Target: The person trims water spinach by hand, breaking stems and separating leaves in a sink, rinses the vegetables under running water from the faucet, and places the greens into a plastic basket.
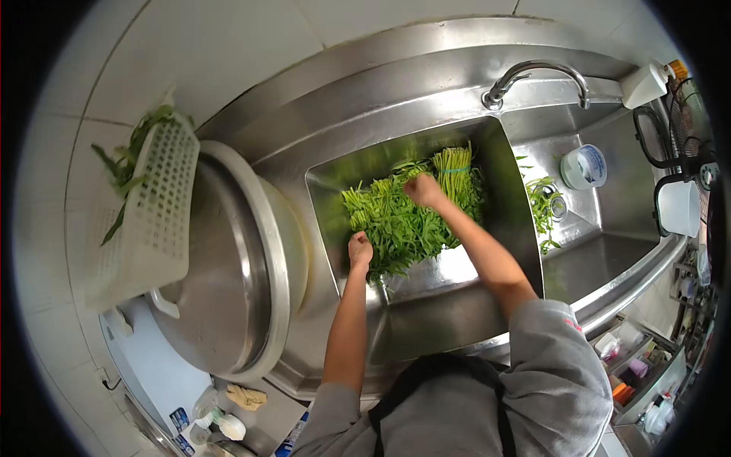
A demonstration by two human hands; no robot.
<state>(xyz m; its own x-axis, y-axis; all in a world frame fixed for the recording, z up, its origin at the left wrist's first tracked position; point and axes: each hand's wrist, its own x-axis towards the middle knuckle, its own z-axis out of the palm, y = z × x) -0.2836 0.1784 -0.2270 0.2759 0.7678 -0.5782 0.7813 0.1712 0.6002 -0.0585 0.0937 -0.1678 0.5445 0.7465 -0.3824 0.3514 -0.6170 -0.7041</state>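
Note:
Bundles of leafy green vegetables (pixel 411 221) lie in the left sink basin (pixel 434 320), stems toward the back and leaves toward me. A tied bunch of stems (pixel 454 164) stands out at the back right, with a bluish band round it. My right hand (pixel 422 190) is closed over the stems in the middle of the pile; what its fingers hold is hidden. At the pile's left edge my left hand (pixel 360 250) is curled closed beside the leaves, and I cannot make out what is in its fingers.
A large lidded metal pot (pixel 221 259) stands left of the basin, with a white perforated basket (pixel 156 206) holding greens leaning on it. Right, the second basin (pixel 617 259) contains loose leaves (pixel 542 209) and a plastic tub (pixel 584 167). A faucet (pixel 533 68) arches behind.

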